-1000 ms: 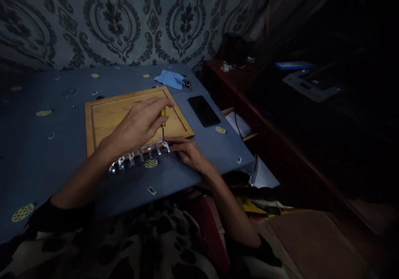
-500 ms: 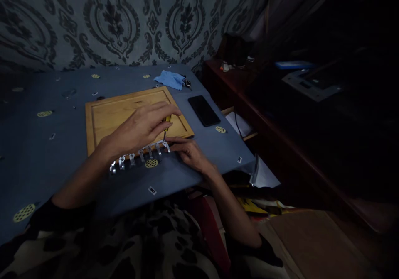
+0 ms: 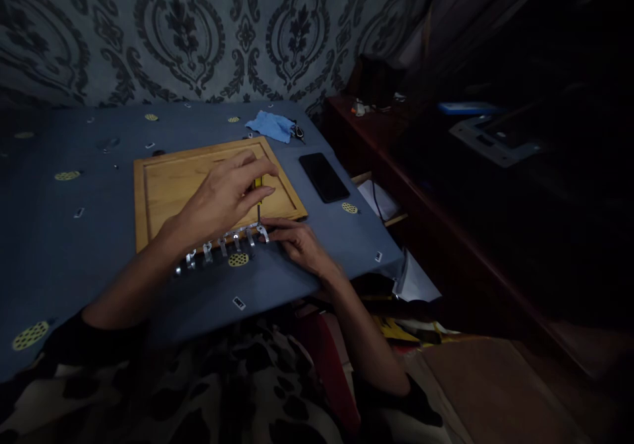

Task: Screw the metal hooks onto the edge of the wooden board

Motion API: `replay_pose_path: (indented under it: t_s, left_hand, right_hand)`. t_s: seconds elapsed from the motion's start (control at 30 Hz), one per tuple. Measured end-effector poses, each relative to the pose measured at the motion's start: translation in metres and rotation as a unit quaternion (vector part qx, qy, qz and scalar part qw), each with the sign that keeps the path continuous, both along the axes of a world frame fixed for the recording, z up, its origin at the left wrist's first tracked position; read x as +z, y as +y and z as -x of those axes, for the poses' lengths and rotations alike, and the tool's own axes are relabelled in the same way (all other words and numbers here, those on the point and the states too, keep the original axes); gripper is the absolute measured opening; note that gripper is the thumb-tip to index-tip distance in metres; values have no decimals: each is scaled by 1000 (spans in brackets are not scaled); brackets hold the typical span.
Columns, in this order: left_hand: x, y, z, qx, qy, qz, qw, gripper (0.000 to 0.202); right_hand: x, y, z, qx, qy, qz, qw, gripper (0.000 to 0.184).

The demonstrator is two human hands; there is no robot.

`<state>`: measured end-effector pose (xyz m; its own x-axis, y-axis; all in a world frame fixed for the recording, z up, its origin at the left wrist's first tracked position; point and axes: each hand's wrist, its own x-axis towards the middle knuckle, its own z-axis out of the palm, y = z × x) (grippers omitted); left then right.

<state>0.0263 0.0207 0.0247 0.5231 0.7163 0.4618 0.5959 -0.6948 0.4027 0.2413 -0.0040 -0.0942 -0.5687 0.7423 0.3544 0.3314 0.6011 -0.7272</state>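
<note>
My left hand (image 3: 230,183) is closed around the yellow handle of a screwdriver (image 3: 258,194), which stands upright with its thin shaft pointing down. The tip meets the right end of a row of curved metal hooks (image 3: 236,240). These hooks run along the near edge of a wooden board (image 3: 173,183) with a raised rim, partly covered by my left hand and forearm. At that same right end, my right hand (image 3: 302,242) pinches the last hook and the board's edge between its fingers. Exactly where its fingertips press is hard to make out in the dim light.
A black phone (image 3: 323,177) lies right of the board on the blue patterned tablecloth (image 3: 109,232). Behind are a light-blue cloth (image 3: 270,125) and a small dark object beside it. An open drawer (image 3: 379,196) and a dark red wooden surface (image 3: 356,127) stand to the right.
The screwdriver has shifted slightly left and stands more upright, with my left hand turned a little around its handle. My right hand stays at the row's right end.
</note>
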Motion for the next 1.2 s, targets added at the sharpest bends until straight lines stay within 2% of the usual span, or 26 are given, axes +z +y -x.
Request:
replay_pose_path:
  t_s: [0.13, 0.33, 0.63, 0.83, 1.2]
  left_hand:
    - [-3, -4, -5, 27, -31, 10, 999, 24]
    - [-4, -8, -8, 21, -43, 19, 999, 29]
    - [19, -14, 3, 73, -37, -14, 997, 23]
    - [10, -9, 0, 36, -22, -13, 999, 22]
    - [1, -6, -5, 30, -27, -14, 999, 21]
  right_hand:
    - [1, 0, 0, 1, -1, 0, 1000, 63]
    - [-3, 1, 0, 1, 6, 7, 1000, 67]
    - [-5, 1, 0, 5, 20, 10, 1000, 65]
    - [-5, 1, 0, 12, 26, 4, 1000, 66]
    - [-6, 2, 0, 10, 22, 6, 1000, 64]
